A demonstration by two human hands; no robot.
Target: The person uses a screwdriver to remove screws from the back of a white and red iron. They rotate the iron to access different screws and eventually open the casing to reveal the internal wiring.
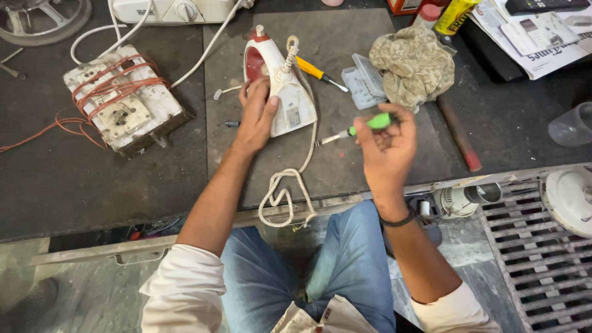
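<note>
The iron (280, 83) lies on the mat (345, 154), motor block (123, 98) to its left, cloth (412, 65) to its right.
</note>
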